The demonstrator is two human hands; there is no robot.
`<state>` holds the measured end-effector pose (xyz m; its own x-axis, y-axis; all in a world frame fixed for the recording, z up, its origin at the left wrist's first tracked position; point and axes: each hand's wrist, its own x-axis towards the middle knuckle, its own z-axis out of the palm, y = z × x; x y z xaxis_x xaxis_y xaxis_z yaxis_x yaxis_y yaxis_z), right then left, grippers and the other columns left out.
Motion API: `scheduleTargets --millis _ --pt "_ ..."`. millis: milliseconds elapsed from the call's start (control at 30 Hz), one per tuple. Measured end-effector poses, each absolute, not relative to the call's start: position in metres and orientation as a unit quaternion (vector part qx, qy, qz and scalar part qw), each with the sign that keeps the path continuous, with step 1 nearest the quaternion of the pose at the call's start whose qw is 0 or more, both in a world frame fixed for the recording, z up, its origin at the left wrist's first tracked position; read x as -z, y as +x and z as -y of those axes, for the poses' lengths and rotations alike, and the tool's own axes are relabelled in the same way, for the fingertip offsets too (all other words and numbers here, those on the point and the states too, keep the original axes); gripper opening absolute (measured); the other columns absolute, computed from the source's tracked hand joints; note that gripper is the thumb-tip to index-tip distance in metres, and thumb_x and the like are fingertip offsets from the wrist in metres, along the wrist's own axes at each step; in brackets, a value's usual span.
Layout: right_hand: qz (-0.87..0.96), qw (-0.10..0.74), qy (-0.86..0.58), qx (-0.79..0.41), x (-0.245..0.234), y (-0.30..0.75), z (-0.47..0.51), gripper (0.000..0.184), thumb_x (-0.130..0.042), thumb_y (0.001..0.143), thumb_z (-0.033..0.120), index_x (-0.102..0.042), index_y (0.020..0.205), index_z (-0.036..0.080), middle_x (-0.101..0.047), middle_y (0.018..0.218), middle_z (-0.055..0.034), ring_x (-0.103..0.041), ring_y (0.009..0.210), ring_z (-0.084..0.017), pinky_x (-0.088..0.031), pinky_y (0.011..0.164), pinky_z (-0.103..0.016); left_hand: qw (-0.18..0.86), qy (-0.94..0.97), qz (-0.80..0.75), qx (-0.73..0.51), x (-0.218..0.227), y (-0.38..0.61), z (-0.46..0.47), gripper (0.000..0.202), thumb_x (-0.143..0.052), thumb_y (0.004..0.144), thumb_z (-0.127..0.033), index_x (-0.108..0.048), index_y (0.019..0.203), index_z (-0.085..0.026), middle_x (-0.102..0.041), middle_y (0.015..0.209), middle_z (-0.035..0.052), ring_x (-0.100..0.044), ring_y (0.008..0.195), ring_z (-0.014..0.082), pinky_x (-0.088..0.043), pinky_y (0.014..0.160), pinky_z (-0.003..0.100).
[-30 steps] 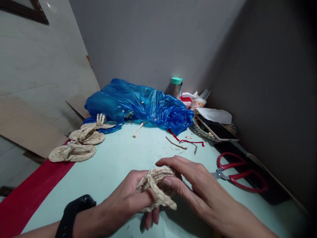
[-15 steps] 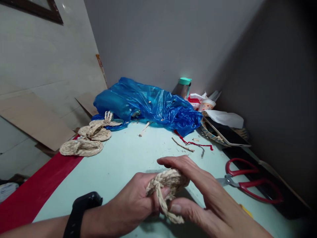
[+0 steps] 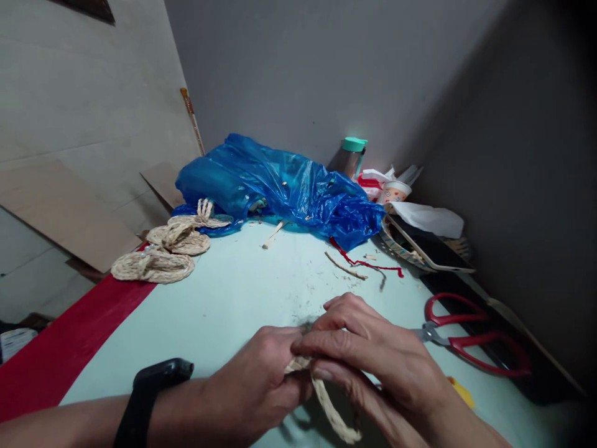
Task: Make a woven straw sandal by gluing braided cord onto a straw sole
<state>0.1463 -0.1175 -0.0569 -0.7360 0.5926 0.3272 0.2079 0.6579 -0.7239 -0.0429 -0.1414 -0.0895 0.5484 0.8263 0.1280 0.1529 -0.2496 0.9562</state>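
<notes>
A pale braided straw piece (image 3: pixel 298 365) is gripped between both hands at the front of the table, and most of it is covered by fingers. From it a loose braided end (image 3: pixel 332 410) hangs down in a curve toward the lower edge. My left hand (image 3: pixel 268 373), with a black watch on its wrist, is wrapped around the piece from the left. My right hand (image 3: pixel 368 361) closes over it from the right, thumb and fingers pinching the braid where the loose end begins.
Several woven straw slippers (image 3: pixel 153 266) lie at the left by a red strip (image 3: pixel 88 323). Behind sits a crumpled blue plastic bag (image 3: pixel 280 186). Red-handled scissors (image 3: pixel 485 336) lie at the right, below a basket with a phone (image 3: pixel 429 242). Red yarn (image 3: pixel 368 263) lies mid-table.
My right hand has closed from a spread position over the braided piece and now pinches it. The piece has turned, and its loose end hangs lower and farther right.
</notes>
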Motion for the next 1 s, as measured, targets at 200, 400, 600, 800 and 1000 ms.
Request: scheduleTargets --millis 200,400,600,800,1000 --pt "0.883 0.285 -0.234 -0.292 0.059 0.146 0.116 0.015 -0.056 0.095 0.016 -0.06 0.109 0.018 -0.06 0.096 -0.0047 -0.053 0.089 -0.018 -0.044 0.079 -0.032 0.454 0.737 -0.363 -0.344 0.098 -0.043 0.14 0.015 -0.05 0.089 -0.011 -0.063 0.085 -0.016 -0.065 0.091 0.0022 -0.057 0.079 0.0133 -0.045 0.074 0.022" --pt "0.883 0.311 -0.225 -0.272 0.06 0.14 0.121 0.01 -0.052 0.094 0.009 -0.059 0.097 0.015 -0.059 0.088 -0.005 -0.051 0.084 -0.018 -0.044 0.075 -0.032 0.462 0.737 -0.361 -0.337 0.097 -0.041 0.14 0.013 -0.049 0.088 -0.012 -0.061 0.082 -0.015 -0.064 0.087 0.0027 -0.055 0.078 0.0138 -0.044 0.073 0.023" --pt "0.882 0.34 -0.209 -0.25 0.064 0.134 0.123 0.013 -0.049 0.093 0.005 -0.06 0.093 0.012 -0.058 0.083 -0.0077 -0.051 0.082 -0.02 -0.044 0.076 -0.036 0.496 0.711 -0.382 -0.32 0.099 -0.044 0.142 0.012 -0.05 0.084 -0.009 -0.057 0.078 -0.016 -0.057 0.078 -0.0011 -0.051 0.073 0.0134 -0.042 0.069 0.023" --pt "0.874 0.338 -0.21 -0.28 0.066 0.141 0.115 0.026 -0.05 0.098 0.018 -0.057 0.124 0.019 -0.063 0.096 -0.0028 -0.054 0.092 -0.017 -0.045 0.086 -0.03 0.573 0.643 -0.376 -0.342 0.094 -0.041 0.141 0.016 -0.049 0.087 -0.012 -0.062 0.08 -0.017 -0.06 0.084 -0.0008 -0.05 0.079 0.0141 -0.044 0.076 0.024" --pt "0.862 0.392 -0.29 -0.138 0.055 0.152 0.114 0.033 -0.04 0.102 0.034 -0.052 0.129 0.017 -0.06 0.117 -0.0081 -0.054 0.106 -0.018 -0.048 0.086 -0.027 0.584 0.592 -0.415 -0.37 0.088 -0.04 0.138 0.024 -0.052 0.092 -0.034 -0.061 0.079 -0.016 -0.052 0.07 -0.0013 -0.044 0.063 0.0124 -0.039 0.059 0.023"
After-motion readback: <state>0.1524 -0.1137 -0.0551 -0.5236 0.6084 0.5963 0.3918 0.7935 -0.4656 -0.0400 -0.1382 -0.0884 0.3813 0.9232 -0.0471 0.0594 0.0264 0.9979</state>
